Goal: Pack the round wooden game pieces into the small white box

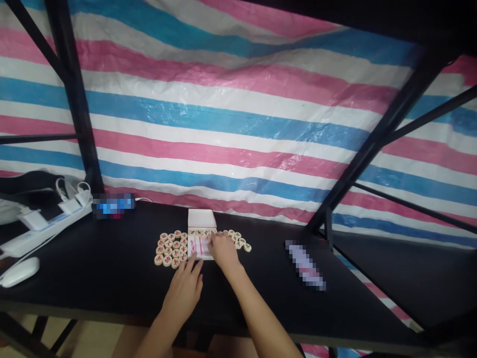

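An opened white box (201, 219) sits on the black table, its lid tipped back. Inside, a row of xiangqi pieces with black characters (199, 232) lies along the far side, above a white-and-pink printed surface (197, 245). My right hand (223, 248) is over the box's right side, fingers curled downward; what they hold, if anything, is hidden. My left hand (185, 286) rests flat with fingers apart at the box's near left corner. To the left stand rows of red-character xiangqi pieces (171, 251). Loose black-character pieces (242, 242) lie right of my right hand.
A white power strip (48, 227) with plugged-in chargers and a white mouse (20, 272) are at the left. Blurred-out items lie at the back left (114, 205) and right (305, 266). Black frame posts (357, 164) stand before a striped sheet (223, 119).
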{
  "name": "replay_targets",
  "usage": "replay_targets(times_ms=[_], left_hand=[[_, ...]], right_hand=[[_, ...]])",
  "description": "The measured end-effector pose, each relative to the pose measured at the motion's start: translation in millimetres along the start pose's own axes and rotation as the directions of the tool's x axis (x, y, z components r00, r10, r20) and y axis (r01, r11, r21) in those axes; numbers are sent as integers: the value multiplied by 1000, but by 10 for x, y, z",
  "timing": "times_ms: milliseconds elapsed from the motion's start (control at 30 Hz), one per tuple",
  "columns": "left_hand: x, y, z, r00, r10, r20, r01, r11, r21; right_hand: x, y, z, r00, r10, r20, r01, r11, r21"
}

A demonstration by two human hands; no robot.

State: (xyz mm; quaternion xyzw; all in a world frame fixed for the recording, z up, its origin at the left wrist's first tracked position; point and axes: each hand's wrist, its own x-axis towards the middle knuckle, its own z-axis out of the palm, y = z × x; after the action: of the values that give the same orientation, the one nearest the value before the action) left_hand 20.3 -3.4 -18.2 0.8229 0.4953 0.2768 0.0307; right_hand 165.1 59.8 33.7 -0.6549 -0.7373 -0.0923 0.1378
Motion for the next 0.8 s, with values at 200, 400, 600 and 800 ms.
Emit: replay_targets(times_ms=[200, 400, 600, 800], left_hand=[[-17, 16, -38, 999, -5, 44, 5, 1000, 16], [-32, -2, -7, 1000, -4, -12, 3, 1000, -26], [-64, -26, -53, 998, -40, -48, 30, 983, -183], [-51, 9, -233, 999, -27, 44, 42, 918, -394]], right_hand=[[51, 63, 106, 1000, 6, 0, -6, 1000, -27], [-75, 196, 34, 997, 29, -69, -29, 1000, -1], [-481, 386, 49, 992, 117, -51, -116, 993, 27], [-621, 450, 78, 987, 131, -93, -128, 991, 37]])
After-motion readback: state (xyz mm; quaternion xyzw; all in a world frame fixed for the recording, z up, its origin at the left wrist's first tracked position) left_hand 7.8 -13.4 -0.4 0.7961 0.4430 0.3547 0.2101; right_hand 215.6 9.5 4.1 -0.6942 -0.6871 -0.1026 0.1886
